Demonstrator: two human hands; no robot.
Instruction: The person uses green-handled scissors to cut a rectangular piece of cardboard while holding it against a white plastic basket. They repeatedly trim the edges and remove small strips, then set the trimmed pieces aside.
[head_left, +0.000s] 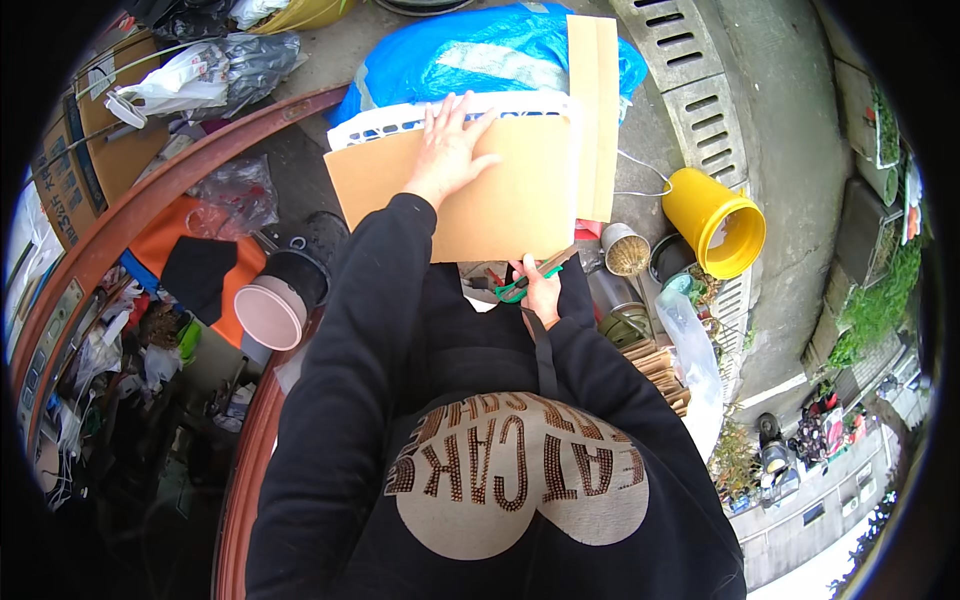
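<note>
My left hand (450, 154) lies flat on a tan cardboard sheet (510, 187), fingers spread. Under the sheet, the white rim with a row of holes (360, 133) looks like plastic. My right hand (541, 289) is closed around a green-handled cutting tool (517, 289) at the sheet's near right corner. The tool's brownish-grey long part points up and right, close to the cardboard edge; its exact type cannot be made out. A narrow creased cardboard strip (594, 112) stands along the sheet's right side. Behind them sits a blue plastic bag (427, 60).
To the right, a yellow bucket (694, 214) lies tipped beside a slotted drain cover (694, 97). Cut cardboard pieces (660, 367) are stacked by my right elbow. A reddish metal door track (217, 146) curves along the left, near a pink-lidded container (270, 311) and bagged clutter (247, 67).
</note>
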